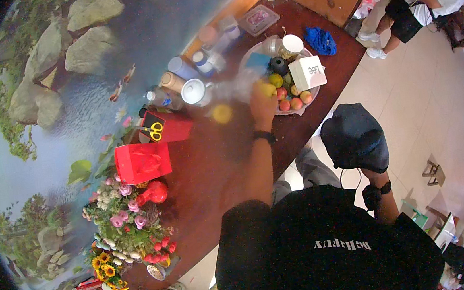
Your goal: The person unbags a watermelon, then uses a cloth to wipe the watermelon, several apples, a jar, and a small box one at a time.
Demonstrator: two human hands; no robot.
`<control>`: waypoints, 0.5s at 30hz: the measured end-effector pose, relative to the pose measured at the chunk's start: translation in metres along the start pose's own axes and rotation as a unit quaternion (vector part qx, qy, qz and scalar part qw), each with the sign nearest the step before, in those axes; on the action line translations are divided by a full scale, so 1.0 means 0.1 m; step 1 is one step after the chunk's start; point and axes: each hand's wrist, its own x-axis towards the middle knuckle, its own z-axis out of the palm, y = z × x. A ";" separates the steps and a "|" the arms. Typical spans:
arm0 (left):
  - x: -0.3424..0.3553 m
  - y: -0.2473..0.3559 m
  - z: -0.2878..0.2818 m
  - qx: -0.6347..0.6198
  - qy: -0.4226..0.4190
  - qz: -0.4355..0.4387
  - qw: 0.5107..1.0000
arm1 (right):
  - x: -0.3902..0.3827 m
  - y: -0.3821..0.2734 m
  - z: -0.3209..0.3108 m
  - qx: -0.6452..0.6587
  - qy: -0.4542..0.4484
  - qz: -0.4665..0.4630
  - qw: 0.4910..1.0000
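Observation:
My left hand, with a black band at its wrist, reaches to the near left rim of a large round plate. Its fingers close around a yellow fruit, partly hidden and slightly blurred. Beside it on the plate lie a green fruit, several reddish fruits, a dark round thing, a white box and a clear jar with a white lid. Another yellow fruit sits on the table, left of my hand. My right hand grips a black cap, which hides most of its fingers.
Cups and bottles line the table's back edge, with a white mug among them. Red boxes, yellow-handled scissors and flowers stand leftward. A blue cloth lies past the plate. A person sits far right.

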 end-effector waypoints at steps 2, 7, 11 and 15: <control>-0.01 -0.01 0.02 -0.029 0.029 0.028 0.999 | 0.02 0.01 0.05 0.077 0.002 0.030 0.997; -0.04 -0.15 -0.11 -0.067 0.008 0.003 0.998 | 0.05 -0.33 -0.09 0.088 -0.029 0.040 0.995; -0.19 0.20 -0.39 -0.064 -0.008 -0.163 0.985 | 0.04 -0.20 -0.01 0.045 -0.004 0.014 0.999; -0.47 0.54 -1.03 -0.498 0.026 -0.162 0.852 | 0.07 -0.27 0.05 0.038 0.014 0.003 0.999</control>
